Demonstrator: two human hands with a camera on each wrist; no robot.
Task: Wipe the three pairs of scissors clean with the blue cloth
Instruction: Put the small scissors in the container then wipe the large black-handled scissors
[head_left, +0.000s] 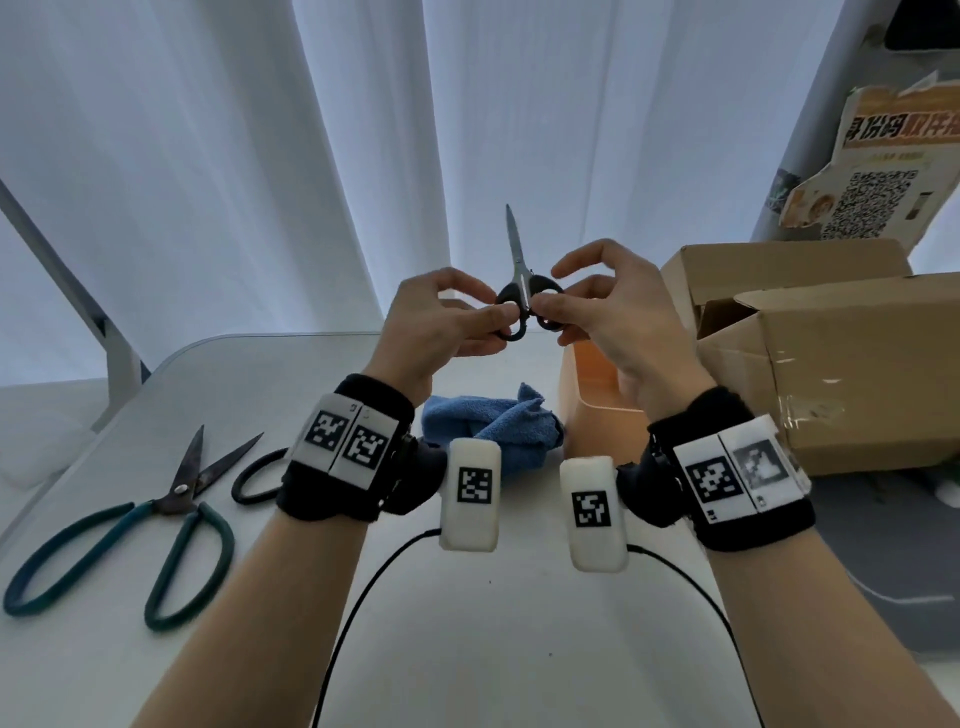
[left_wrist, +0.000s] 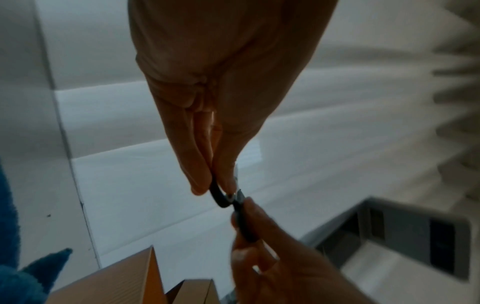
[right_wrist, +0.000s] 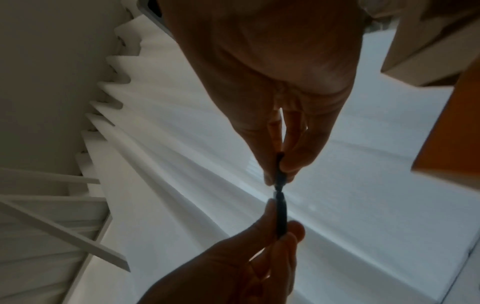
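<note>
1. Table: green-handled scissors below-left of the left hand, blades apart; black-handled pair partly hidden behind the left wrist.
2. Blue cloth lies crumpled below and between the hands.
3. Left hand and right hand each pinch one handle loop of small black scissors, held in air, blades closed, tip up.

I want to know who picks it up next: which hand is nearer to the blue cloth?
Left. The left hand is raised just left of the blue cloth; the right hand is raised further off, to its right.
</note>
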